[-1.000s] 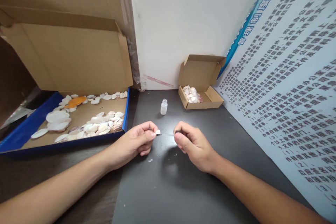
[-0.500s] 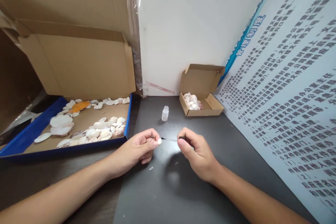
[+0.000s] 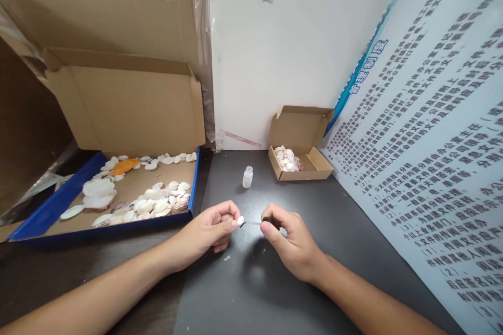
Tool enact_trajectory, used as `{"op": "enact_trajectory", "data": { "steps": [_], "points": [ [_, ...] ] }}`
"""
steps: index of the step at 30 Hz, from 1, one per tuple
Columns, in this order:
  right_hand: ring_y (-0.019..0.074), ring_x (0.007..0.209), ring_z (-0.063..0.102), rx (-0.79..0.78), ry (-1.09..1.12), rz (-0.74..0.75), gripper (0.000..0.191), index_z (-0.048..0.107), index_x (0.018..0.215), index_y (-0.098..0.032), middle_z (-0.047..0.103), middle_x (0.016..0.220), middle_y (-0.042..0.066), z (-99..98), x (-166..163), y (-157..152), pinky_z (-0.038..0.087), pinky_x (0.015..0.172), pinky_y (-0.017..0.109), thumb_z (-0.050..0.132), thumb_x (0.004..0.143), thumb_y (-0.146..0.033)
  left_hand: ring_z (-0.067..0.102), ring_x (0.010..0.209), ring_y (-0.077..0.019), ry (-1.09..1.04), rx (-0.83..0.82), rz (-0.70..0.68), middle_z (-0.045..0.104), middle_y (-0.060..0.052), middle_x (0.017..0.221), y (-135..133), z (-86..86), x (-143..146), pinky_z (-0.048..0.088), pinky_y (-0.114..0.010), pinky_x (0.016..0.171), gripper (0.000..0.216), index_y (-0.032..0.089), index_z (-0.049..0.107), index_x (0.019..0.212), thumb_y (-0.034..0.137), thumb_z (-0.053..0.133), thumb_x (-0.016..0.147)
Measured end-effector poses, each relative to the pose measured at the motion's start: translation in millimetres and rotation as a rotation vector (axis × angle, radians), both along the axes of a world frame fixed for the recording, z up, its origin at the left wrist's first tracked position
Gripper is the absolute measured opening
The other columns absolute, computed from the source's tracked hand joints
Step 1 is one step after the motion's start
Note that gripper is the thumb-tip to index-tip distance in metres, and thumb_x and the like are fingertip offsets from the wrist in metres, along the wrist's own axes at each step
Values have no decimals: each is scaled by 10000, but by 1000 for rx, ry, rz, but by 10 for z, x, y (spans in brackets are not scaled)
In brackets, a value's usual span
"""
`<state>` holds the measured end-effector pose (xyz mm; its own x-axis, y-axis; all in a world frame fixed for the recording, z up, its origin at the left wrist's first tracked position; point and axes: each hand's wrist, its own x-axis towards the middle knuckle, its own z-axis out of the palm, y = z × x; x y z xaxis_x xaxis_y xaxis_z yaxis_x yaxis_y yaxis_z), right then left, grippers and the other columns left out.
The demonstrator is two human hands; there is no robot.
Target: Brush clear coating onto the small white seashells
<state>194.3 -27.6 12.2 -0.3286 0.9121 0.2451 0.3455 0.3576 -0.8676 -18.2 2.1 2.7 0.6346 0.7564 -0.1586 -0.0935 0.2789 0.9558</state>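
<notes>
My left hand [image 3: 210, 231] pinches a small white shell [image 3: 240, 220] between thumb and fingertips just above the dark table. My right hand [image 3: 291, 243] is closed on the black cap of a thin brush [image 3: 257, 222], whose tip touches the shell. A small clear bottle [image 3: 247, 176], with no cap on it, stands on the table a little beyond both hands.
A blue-edged cardboard tray [image 3: 63, 196] with several shells lies at the left, its lid standing up behind. A small open cardboard box [image 3: 310, 170] of shells sits at the back right. A printed poster [image 3: 424, 157] leans along the right. A white wall closes the back.
Both hands have kept the shell and brush together. The view has tilted so that hands, bottle and boxes appear lower in the picture, and the hands have drawn slightly closer together.
</notes>
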Motion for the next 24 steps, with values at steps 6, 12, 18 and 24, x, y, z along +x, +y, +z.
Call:
{"op": "enact_trajectory", "data": {
  "steps": [6, 12, 18, 24],
  "points": [
    [104, 548, 369, 1, 71, -63, 324, 434, 723, -214, 401, 605, -52, 15, 13, 19, 323, 532, 238, 493, 951, -437, 249, 488, -60, 12, 7, 5, 318, 113, 581, -5, -15, -2, 271, -206, 478, 384, 202, 481, 862, 521, 693, 834],
    [106, 546, 378, -1, -18, -59, 302, 451, 727, -212, 408, 588, -55, 21, 19, 25, 319, 523, 237, 530, 935, -415, 246, 470, -54, -2, 8, 21, 323, 114, 570, -13, -12, 15, 268, -206, 469, 380, 198, 488, 851, 505, 710, 821],
    [104, 531, 372, 11, 46, 0, 300, 438, 709, -214, 414, 582, -51, 53, 10, 5, 323, 518, 240, 479, 945, -394, 215, 470, -53, -43, -21, 33, 302, 118, 564, -18, -7, 16, 261, -201, 465, 364, 196, 491, 853, 486, 709, 826],
    [107, 550, 378, -23, 31, -55, 306, 447, 719, -215, 413, 599, -50, 34, 5, 26, 327, 526, 240, 528, 930, -422, 242, 471, -53, -11, 1, 30, 321, 114, 572, -13, -4, 15, 268, -201, 463, 370, 198, 492, 858, 486, 720, 819]
  ]
}}
